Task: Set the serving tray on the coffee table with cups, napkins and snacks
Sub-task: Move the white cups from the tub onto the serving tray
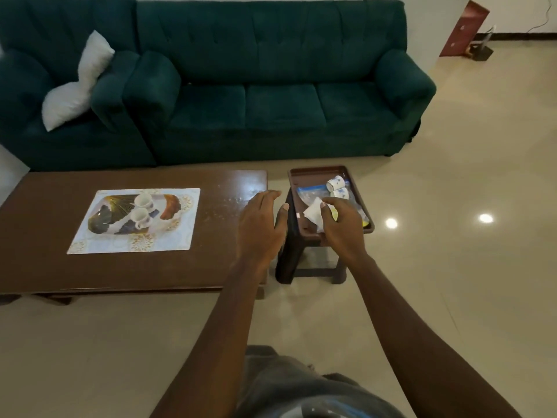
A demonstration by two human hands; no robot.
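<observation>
Nearest, the right hand (340,227) is clamped on a white napkin (313,213), pinched between thumb and fingertips above the brown tray (313,173), likely so it lifts clear without unfolding. At nine o'clock of it, the left hand (260,224) hovers with fingers loosely apart and holding nothing, over the right end of the bench (45,267), perhaps ready to take or steady the napkin. The brown tray sits on a dark stool (289,260) just beside the bench, a supply point within easy reach. In it lie a clear zip bag (307,193) and, toward its twelve o'clock end, two small cups (335,182) on their sides. Farther left, the serving tray (102,218) rests on a placemat (187,233) mid-bench, carrying two upright cups (143,200); napkins seem not yet set there. Beyond stands a green sofa (271,110).
</observation>
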